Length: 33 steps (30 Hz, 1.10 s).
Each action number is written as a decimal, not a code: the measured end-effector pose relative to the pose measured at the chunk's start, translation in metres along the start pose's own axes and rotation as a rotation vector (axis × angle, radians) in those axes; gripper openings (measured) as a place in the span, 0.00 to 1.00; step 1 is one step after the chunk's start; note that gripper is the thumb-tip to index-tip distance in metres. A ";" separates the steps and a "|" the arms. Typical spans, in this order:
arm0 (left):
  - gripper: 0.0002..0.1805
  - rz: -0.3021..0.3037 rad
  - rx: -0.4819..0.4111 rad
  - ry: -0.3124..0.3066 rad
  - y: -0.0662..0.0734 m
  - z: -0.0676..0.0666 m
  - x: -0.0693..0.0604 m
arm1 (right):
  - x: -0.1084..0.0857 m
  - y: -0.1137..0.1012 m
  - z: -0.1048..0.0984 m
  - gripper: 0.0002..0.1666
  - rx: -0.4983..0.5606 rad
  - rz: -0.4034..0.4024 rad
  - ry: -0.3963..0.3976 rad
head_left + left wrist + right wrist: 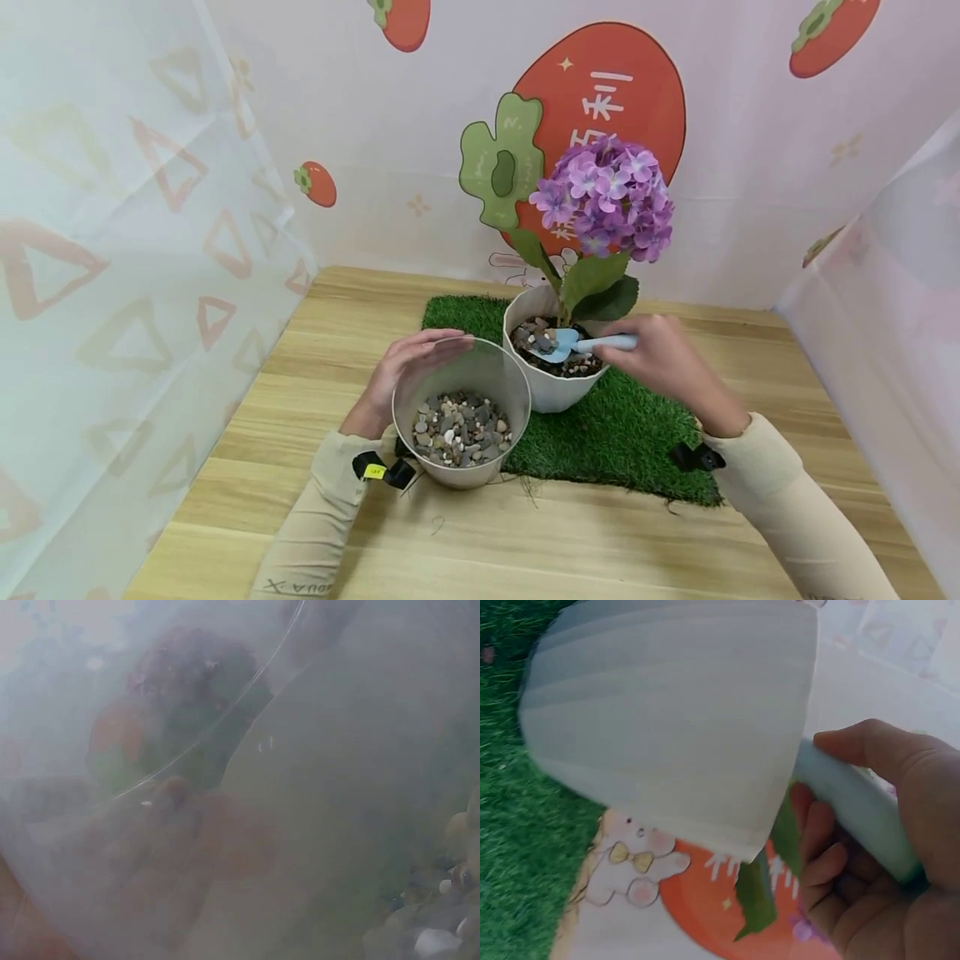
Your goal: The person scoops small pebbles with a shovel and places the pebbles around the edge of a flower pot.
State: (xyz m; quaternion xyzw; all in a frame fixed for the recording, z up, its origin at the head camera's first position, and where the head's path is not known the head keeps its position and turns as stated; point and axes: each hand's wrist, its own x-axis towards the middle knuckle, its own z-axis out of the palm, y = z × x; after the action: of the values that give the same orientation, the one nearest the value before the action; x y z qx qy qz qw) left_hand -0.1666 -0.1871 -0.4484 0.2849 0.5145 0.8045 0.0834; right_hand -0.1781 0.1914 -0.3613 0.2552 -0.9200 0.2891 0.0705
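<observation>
Pale blue, the trowel (567, 343) reaches into the white pot (551, 396) in the head view; a twist of the right hand (660, 358), wrapped round its handle, could spill the pebbles (538, 340) over the rim. The left hand (397, 367), fingers straight, touches the clear tub (457, 477). Left-wrist view: the tub's wall, hazy. Right-wrist view: the trowel's handle, smooth, between thumb and curled fingers.

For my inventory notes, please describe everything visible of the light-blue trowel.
The light-blue trowel, seemingly plastic, has a broad blade and a slim, straight handle. The right hand grips the handle. Held roughly sideways, it has its blade within the white flowerpot, with pebbles at the tip; whether these rest on it is unclear.
</observation>
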 end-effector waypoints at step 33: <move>0.25 0.014 -0.030 -0.046 0.003 -0.005 0.000 | 0.022 -0.068 -0.014 0.13 -0.137 0.186 -0.166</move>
State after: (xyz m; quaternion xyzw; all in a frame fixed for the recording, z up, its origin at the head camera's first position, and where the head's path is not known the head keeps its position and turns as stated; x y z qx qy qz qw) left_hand -0.1683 -0.1922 -0.4474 0.3054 0.4983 0.8060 0.0938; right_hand -0.1626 0.1425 -0.3103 0.1863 -0.9600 0.2086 -0.0157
